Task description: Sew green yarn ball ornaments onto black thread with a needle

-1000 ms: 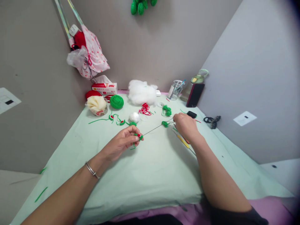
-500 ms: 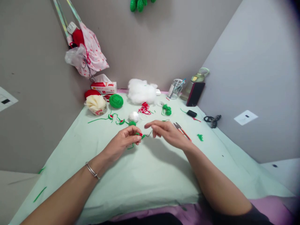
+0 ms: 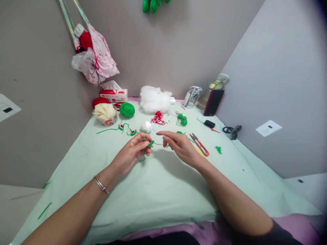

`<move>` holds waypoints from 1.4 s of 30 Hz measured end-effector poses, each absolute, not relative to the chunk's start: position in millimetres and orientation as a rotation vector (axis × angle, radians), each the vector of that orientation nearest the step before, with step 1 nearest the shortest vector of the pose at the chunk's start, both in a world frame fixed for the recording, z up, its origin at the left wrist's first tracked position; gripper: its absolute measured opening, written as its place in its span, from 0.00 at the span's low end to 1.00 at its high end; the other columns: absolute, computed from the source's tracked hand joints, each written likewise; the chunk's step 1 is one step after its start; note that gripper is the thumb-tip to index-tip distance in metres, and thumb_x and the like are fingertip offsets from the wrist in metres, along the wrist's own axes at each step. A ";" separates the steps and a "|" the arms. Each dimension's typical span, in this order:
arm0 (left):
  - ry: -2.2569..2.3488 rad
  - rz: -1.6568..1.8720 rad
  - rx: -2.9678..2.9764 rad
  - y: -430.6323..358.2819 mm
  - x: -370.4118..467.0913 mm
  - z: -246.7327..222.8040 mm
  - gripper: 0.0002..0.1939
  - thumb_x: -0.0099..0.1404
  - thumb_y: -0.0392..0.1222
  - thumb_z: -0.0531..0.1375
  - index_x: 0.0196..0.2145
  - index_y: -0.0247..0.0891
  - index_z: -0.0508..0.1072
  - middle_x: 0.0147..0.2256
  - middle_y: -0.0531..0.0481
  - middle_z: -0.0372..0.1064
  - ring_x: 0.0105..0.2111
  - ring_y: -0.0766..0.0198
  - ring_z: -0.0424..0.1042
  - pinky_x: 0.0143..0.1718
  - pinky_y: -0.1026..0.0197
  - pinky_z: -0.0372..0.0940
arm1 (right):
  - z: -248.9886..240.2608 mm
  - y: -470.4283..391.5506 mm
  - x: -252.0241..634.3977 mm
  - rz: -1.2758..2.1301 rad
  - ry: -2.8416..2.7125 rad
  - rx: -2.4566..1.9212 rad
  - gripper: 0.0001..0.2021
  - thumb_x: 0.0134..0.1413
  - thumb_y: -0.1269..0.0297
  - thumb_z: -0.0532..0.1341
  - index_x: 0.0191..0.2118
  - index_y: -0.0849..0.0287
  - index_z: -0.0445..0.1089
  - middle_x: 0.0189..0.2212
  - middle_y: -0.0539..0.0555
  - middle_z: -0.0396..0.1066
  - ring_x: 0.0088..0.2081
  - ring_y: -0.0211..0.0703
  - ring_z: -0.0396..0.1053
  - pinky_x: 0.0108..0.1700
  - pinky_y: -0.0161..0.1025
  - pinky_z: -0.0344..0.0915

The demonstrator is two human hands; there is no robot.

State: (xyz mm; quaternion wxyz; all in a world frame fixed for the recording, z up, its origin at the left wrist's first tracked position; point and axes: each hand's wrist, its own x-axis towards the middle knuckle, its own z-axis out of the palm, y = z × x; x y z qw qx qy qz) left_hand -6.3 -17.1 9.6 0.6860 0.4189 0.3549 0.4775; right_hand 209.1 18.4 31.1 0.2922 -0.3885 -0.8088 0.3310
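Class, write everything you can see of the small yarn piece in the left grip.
The small yarn piece is green with some red and looks crocheted, though its stitches are too small to make out. Thumb and fingers of the left grip hold it above the pale green tablecloth, hiding part of it. A green strand hangs below it, and a thin dark thread runs from it toward the right grip.

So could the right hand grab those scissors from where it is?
Probably yes: the scissors lie on the table close beside the right hand, with nothing seen covering them, though a dark thread runs toward that hand.
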 end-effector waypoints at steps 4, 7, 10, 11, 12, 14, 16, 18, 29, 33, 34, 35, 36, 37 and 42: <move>0.744 1.014 0.927 -17.5 -5.4 6.4 0.08 0.65 0.44 0.65 0.39 0.39 0.72 0.30 0.54 0.65 0.30 0.69 0.67 0.33 0.66 0.65 | 20.5 16.3 207.8 0.571 -2.341 -0.941 0.20 0.69 0.62 0.52 0.62 0.54 0.69 0.27 0.50 0.74 0.28 0.37 0.68 0.36 0.33 0.62; 0.712 0.977 0.937 -18.1 -2.8 4.2 0.08 0.67 0.44 0.64 0.39 0.37 0.72 0.29 0.53 0.67 0.29 0.69 0.67 0.32 0.66 0.65 | 10.9 15.6 206.6 0.438 -2.461 -0.807 0.20 0.68 0.65 0.53 0.62 0.50 0.69 0.36 0.53 0.79 0.33 0.38 0.73 0.37 0.33 0.63; 0.709 0.950 0.928 -19.6 0.7 4.2 0.10 0.66 0.45 0.64 0.39 0.36 0.72 0.31 0.51 0.69 0.31 0.67 0.69 0.35 0.65 0.66 | 5.4 14.5 203.8 0.395 -2.458 -0.795 0.19 0.68 0.65 0.52 0.59 0.51 0.71 0.36 0.54 0.80 0.34 0.40 0.74 0.36 0.34 0.63; 0.717 0.954 0.923 -20.2 1.8 4.6 0.11 0.66 0.46 0.65 0.40 0.36 0.73 0.33 0.50 0.71 0.32 0.66 0.71 0.38 0.63 0.67 | 5.1 13.9 202.4 0.406 -2.426 -0.830 0.17 0.68 0.64 0.52 0.57 0.53 0.72 0.34 0.54 0.79 0.33 0.40 0.74 0.36 0.34 0.63; 0.730 0.964 0.921 -20.7 2.8 4.9 0.12 0.66 0.48 0.65 0.41 0.37 0.73 0.35 0.49 0.72 0.34 0.65 0.72 0.41 0.61 0.67 | 5.5 13.1 200.9 0.428 -2.384 -0.878 0.16 0.69 0.62 0.52 0.55 0.54 0.73 0.33 0.54 0.79 0.31 0.39 0.73 0.35 0.34 0.62; 0.778 1.004 0.943 -21.2 4.0 4.9 0.14 0.64 0.49 0.66 0.42 0.38 0.73 0.39 0.49 0.72 0.36 0.64 0.73 0.44 0.59 0.67 | 8.2 11.3 197.7 0.511 -2.288 -0.984 0.15 0.69 0.59 0.52 0.50 0.55 0.74 0.28 0.52 0.76 0.27 0.37 0.69 0.33 0.33 0.61; 0.839 1.053 0.995 -21.0 4.0 3.6 0.14 0.62 0.48 0.68 0.41 0.38 0.73 0.37 0.51 0.72 0.36 0.64 0.73 0.44 0.59 0.67 | 12.7 9.7 194.8 0.650 -2.212 -1.050 0.14 0.69 0.58 0.52 0.45 0.55 0.74 0.23 0.48 0.71 0.24 0.35 0.64 0.31 0.32 0.59; 0.877 1.090 1.039 -20.0 3.3 1.3 0.13 0.60 0.45 0.69 0.38 0.38 0.73 0.34 0.53 0.71 0.34 0.65 0.73 0.42 0.60 0.67 | 18.4 9.1 193.3 0.839 -2.138 -1.056 0.13 0.68 0.58 0.53 0.42 0.57 0.73 0.21 0.46 0.66 0.23 0.34 0.61 0.31 0.32 0.58; 0.907 1.219 0.906 -16.0 2.8 0.3 0.13 0.60 0.46 0.68 0.36 0.38 0.69 0.33 0.55 0.71 0.32 0.65 0.76 0.40 0.59 0.70 | 35.9 16.3 207.0 1.282 -1.872 -1.023 0.12 0.68 0.60 0.51 0.50 0.59 0.65 0.27 0.48 0.69 0.24 0.35 0.59 0.30 0.35 0.59; 0.926 1.243 0.923 -14.8 3.4 -1.2 0.13 0.60 0.46 0.68 0.36 0.37 0.70 0.33 0.55 0.71 0.32 0.65 0.76 0.41 0.58 0.72 | 34.6 8.6 203.1 0.866 -2.051 -1.082 0.04 0.68 0.65 0.52 0.40 0.56 0.63 0.27 0.48 0.68 0.26 0.36 0.62 0.32 0.36 0.59; 0.924 1.246 0.928 -14.5 3.5 -1.8 0.13 0.60 0.46 0.68 0.36 0.37 0.70 0.33 0.55 0.71 0.33 0.65 0.76 0.42 0.58 0.72 | 33.3 7.8 202.3 0.737 -2.095 -1.039 0.05 0.67 0.67 0.54 0.37 0.56 0.64 0.29 0.49 0.68 0.28 0.37 0.63 0.33 0.36 0.60; 0.921 1.251 0.933 -14.2 3.6 -2.3 0.13 0.60 0.45 0.68 0.36 0.37 0.70 0.34 0.55 0.70 0.33 0.65 0.76 0.43 0.58 0.72 | 31.5 7.6 201.7 0.609 -2.129 -0.980 0.06 0.66 0.68 0.55 0.36 0.56 0.65 0.31 0.51 0.67 0.31 0.38 0.64 0.35 0.36 0.60; 0.920 1.259 0.933 -14.0 3.7 -2.7 0.13 0.60 0.45 0.69 0.36 0.37 0.70 0.34 0.55 0.70 0.33 0.66 0.75 0.43 0.58 0.72 | 29.5 7.8 201.3 0.491 -2.156 -0.919 0.06 0.65 0.69 0.56 0.35 0.57 0.67 0.32 0.53 0.67 0.33 0.39 0.65 0.35 0.36 0.60; 0.919 1.267 0.930 -13.9 3.8 -2.8 0.13 0.60 0.46 0.69 0.36 0.37 0.71 0.34 0.55 0.70 0.33 0.66 0.75 0.43 0.58 0.72 | 27.5 8.3 201.1 0.397 -2.180 -0.867 0.06 0.65 0.70 0.57 0.35 0.57 0.68 0.33 0.53 0.66 0.34 0.39 0.64 0.35 0.36 0.60; 0.939 1.275 0.913 -14.0 3.6 -2.3 0.15 0.59 0.46 0.70 0.36 0.37 0.71 0.33 0.55 0.70 0.33 0.65 0.76 0.43 0.58 0.72 | 21.8 9.6 202.0 0.225 -2.276 -0.827 0.08 0.65 0.74 0.56 0.35 0.58 0.68 0.32 0.52 0.64 0.31 0.37 0.62 0.33 0.35 0.57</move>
